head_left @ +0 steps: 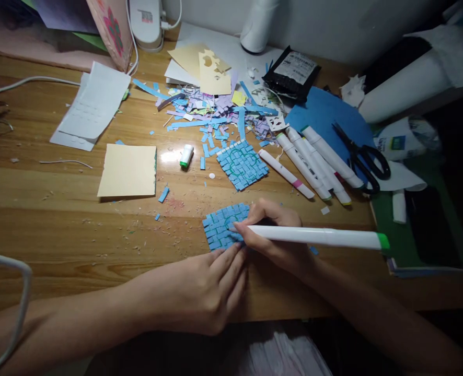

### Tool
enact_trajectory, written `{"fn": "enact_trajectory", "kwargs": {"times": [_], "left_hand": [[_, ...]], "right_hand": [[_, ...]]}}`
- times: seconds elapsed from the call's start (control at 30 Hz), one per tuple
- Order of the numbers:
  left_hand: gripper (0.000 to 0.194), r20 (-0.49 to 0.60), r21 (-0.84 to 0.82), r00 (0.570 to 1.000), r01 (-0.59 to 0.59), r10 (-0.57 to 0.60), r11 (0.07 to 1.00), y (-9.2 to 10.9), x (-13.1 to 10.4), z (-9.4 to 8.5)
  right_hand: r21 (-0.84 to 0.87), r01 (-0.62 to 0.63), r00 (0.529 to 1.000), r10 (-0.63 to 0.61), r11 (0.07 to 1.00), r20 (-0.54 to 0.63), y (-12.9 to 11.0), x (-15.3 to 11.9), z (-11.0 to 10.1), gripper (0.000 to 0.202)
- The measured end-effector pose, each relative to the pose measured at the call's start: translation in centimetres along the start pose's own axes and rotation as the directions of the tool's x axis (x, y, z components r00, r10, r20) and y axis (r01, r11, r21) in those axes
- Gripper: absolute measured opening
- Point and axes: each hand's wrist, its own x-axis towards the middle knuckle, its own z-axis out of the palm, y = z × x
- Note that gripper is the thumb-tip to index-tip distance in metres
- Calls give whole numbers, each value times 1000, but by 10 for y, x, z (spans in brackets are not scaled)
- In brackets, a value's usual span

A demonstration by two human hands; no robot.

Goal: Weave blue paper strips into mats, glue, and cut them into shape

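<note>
My right hand (274, 230) grips a white marker (317, 236) with a green end, its tip on a blue mat woven from paper strips (219, 224). Green lines are drawn on this mat, and my fingers hide its right part. Stretched out close together, the fingers of my left hand (216, 287) rest against the mat's lower edge without closing round anything. Just beyond lies a second blue woven mat (242, 164) with a green outline on it. A white cap with a green end (186, 156) lies to the left of that mat.
Several capped markers (313, 162) and black scissors (360, 156) lie at the right, partly over blue paper (325, 115). Paper scraps (216, 107) are heaped at the back. A cream paper square (127, 171) lies left. A white cable (23, 287) loops at the left front.
</note>
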Motion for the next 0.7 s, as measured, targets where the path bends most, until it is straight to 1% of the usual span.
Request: {"fn": "enact_trajectory", "kwargs": {"times": [0.1,0.23,0.47,0.7], "left_hand": [[38,19,33,1000,-8,8,999,2,1,-1],[38,14,39,1000,2,-3,999,3,1,-2],[37,6,31,1000,17,-17,999,4,2,1],[35,-18,10,999,41,-41,999,4,3,0]], "right_hand": [[-82,50,999,-49,995,18,3,0,2,26],[-104,74,997,-73,992,9,4,0,3,26],[-141,37,999,-36,989,12,-2,2,6,27],[-123,11,996,0,992,87,-5,4,5,24]]}}
